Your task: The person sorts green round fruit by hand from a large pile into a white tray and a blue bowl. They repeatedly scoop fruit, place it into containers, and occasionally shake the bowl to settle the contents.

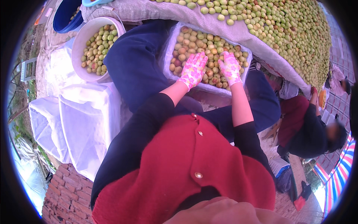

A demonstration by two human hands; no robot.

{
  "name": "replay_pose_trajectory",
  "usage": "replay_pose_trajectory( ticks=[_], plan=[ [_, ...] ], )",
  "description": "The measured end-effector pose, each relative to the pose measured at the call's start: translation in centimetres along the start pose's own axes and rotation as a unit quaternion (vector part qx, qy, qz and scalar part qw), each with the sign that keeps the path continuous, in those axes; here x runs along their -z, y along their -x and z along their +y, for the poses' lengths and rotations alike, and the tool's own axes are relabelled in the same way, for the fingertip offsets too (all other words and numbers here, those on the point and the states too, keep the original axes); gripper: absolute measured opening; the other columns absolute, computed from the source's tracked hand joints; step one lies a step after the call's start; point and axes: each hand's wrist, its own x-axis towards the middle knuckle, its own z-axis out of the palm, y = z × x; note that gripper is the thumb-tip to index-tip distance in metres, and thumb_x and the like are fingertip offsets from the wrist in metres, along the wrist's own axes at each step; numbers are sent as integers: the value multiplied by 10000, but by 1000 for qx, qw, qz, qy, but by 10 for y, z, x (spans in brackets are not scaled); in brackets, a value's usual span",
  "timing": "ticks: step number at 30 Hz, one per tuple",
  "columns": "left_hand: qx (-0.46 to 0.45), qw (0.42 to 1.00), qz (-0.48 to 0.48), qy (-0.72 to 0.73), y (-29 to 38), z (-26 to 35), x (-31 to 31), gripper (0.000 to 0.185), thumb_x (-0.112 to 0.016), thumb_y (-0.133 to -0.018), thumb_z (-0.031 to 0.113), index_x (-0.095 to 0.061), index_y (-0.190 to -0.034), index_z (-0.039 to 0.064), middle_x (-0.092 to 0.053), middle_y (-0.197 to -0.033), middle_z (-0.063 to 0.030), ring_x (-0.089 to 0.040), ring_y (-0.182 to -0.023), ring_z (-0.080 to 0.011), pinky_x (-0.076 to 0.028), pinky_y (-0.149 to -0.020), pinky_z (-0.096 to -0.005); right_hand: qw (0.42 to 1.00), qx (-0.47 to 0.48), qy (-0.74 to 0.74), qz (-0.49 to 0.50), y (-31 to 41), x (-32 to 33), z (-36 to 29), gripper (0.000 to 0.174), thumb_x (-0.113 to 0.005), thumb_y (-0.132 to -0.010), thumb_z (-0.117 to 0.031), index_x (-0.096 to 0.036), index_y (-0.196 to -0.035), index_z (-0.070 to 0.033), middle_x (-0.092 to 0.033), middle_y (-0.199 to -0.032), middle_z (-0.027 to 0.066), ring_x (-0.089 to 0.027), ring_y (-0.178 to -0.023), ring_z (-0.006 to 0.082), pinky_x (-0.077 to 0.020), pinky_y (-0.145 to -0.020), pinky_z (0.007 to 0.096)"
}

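Observation:
A crate lined with clear plastic [169, 53] stands between my knees, filled with small round jujube-like fruits [193, 42] in green, yellow and reddish brown. Both my hands wear thin white gloves with a pink and yellow flower print. My left hand [194, 70] lies palm down on the fruits near the crate's middle, its fingers stretched forward and slightly spread. To its right, my right hand [230, 68] rests on the fruits with the thumb held away from the fingers. Neither hand is closed around a fruit; what lies under the palms is hidden.
Beyond the crate, a pale woven sheet [173, 11] borders a large heap of greener fruits [293, 36]. At left are a white bucket [77, 56] of fruits, a blue bucket [61, 16] and plastic-lined crates [84, 117]. A co-worker [304, 131] sits at right, near an orange bowl [322, 99].

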Motion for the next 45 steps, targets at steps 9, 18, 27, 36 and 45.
replay_pose_trajectory(
  ticks=[9,18,27,36,45],
  plan=[
    [32,999,26,-14,-4,0,0,625,-515,-905,248,-374,-1461,0,-344,-1530,-205,-314,-1432,-327,-191,-1194,-467,998,62,5,-24,-63,-28,-23,357,-638,-840,-141,-637,-1194,-88,-629,-1149,190,-596,-1090,376,-470,-962,435],
    [88,993,68,-48,-32,-10,19,619,-560,-861,219,-426,-1423,-4,-371,-1507,-207,-357,-1389,-375,-240,-1163,-488,997,-3,-75,-6,-43,15,20,254,-625,-869,-165,-687,-1100,-78,-667,-1086,161,-607,-1092,343,-463,-976,411],
    [70,988,107,-82,-80,-56,15,337,-604,-808,222,-669,-1109,86,-512,-1381,-181,-401,-1349,-378,-283,-1117,-547,999,22,31,-35,-36,-16,-10,287,-632,-846,-222,-665,-1092,-78,-643,-1094,162,-618,-1055,345,-483,-926,428],
    [16,994,-11,-112,-99,-61,21,300,-598,-864,322,-697,-1067,123,-525,-1383,-142,-427,-1335,-339,-263,-1119,-565,995,28,25,-89,-57,-15,-5,330,-639,-824,-279,-644,-1085,-78,-618,-1102,164,-628,-1018,347,-502,-877,446],
    [54,992,33,-109,-101,-58,24,432,-580,-888,332,-591,-1285,159,-532,-1366,-129,-435,-1330,-307,-237,-1143,-526,1000,-2,-2,-26,-59,-3,-23,379,-645,-802,-336,-622,-1078,-78,-594,-1111,165,-639,-981,349,-522,-827,463]
  ],
)
